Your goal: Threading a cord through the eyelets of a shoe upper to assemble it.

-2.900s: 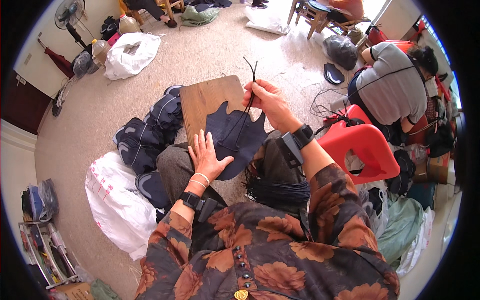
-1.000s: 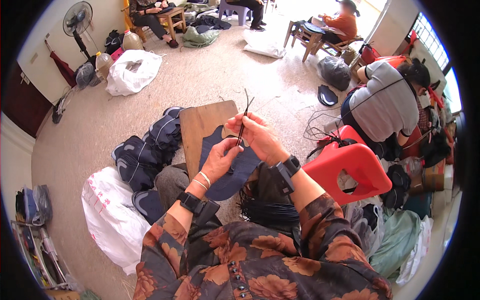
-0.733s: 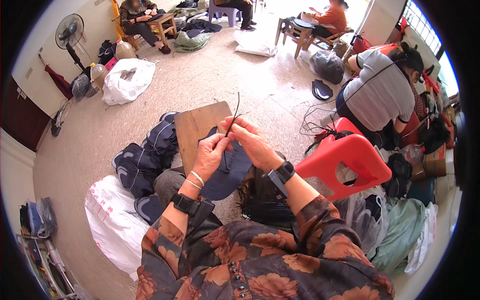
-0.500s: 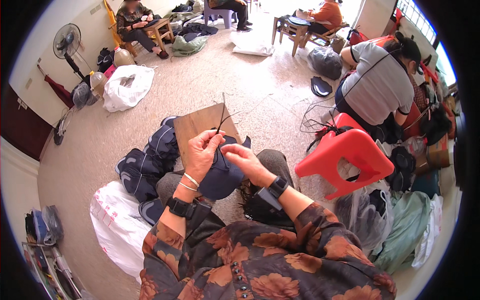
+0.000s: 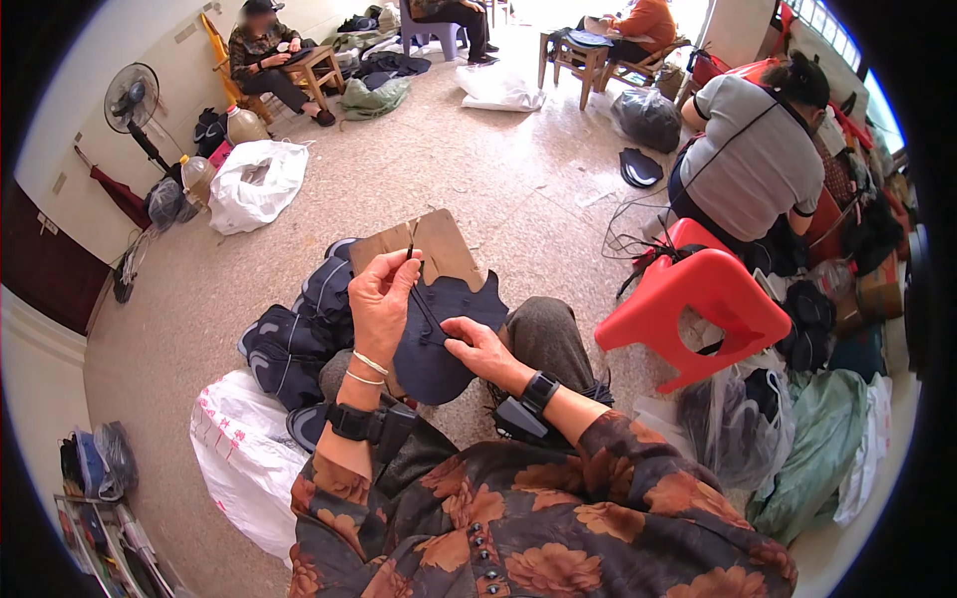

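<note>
A dark navy shaped fabric piece (image 5: pixel 431 371) lies across my lap and the near part of a wooden board (image 5: pixel 439 244). My left hand (image 5: pixel 379 304) is raised over its left side, thumb and fingers pinching a thin black cord (image 5: pixel 426 307). From those fingertips the cord slants down toward the fabric. My right hand (image 5: pixel 484 353) is closed at the cord's lower end, its fingertips against the navy piece. Exactly how the cord joins the fabric is too small to tell. Navy pieces with pale edging (image 5: pixel 289 339) are piled left of the board.
A red plastic stool (image 5: pixel 688 309) tips over at my right, with black cords (image 5: pixel 666 249) on it. Clear and green bags (image 5: pixel 812 439) lie beside it. White sacks (image 5: pixel 244 448) rest at left. A person in grey (image 5: pixel 753 159) bends at right; others sit at the back.
My right hand has moved down and closed near the fabric. My left hand has shifted slightly left and up. The loose cord ends that stood above the left hand are now mostly drawn down.
</note>
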A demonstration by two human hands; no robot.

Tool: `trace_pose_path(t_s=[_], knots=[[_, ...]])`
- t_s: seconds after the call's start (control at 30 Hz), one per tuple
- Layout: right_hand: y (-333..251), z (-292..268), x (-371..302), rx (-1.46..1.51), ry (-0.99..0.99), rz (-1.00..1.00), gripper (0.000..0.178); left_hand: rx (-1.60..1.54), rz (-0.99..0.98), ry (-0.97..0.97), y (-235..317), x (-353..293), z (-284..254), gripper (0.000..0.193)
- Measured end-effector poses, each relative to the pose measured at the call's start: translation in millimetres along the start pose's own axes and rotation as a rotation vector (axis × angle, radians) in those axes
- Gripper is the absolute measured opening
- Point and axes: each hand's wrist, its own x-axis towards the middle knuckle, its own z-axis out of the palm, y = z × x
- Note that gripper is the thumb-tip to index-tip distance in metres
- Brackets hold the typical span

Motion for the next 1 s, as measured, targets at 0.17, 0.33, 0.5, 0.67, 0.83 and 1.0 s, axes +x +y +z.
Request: trace_pose_path(t_s=[0.17, 0.33, 0.5, 0.67, 0.83, 1.0], knots=[[0.8, 0.3, 0.3, -0.007, 0.029, 0.0, 0.035, 0.005, 0.008, 0.029, -5.1, 3.5, -3.2, 0.012], [1.8, 0.2, 2.5, -0.043, -0.002, 0.017, 0.034, 0.093, 0.027, 0.058, -9.2, 2.5, -7.8, 0.01], [4.0, -2.9, 10.5, 0.077, 0.007, 0.005, 0.031, 0.096, 0.043, 0.066, -4.1, 2.4, 0.7, 0.008], [-40.6, -8.8, 22.2, 0.064, 0.054, -0.096, 0.026, 0.105, 0.065, 0.053, -0.2, 0.7, 2.3, 0.007], [-55.7, -3.9, 32.6, 0.164, 0.09, -0.201, 0.024, 0.148, 0.087, 0.053, -2.0, 1.4, 4.4, 0.007], [-62.2, 2.2, 28.4, 0.104, 0.053, -0.218, 0.021, 0.136, 0.108, 0.026, -0.3, 2.9, 6.6, 0.007]])
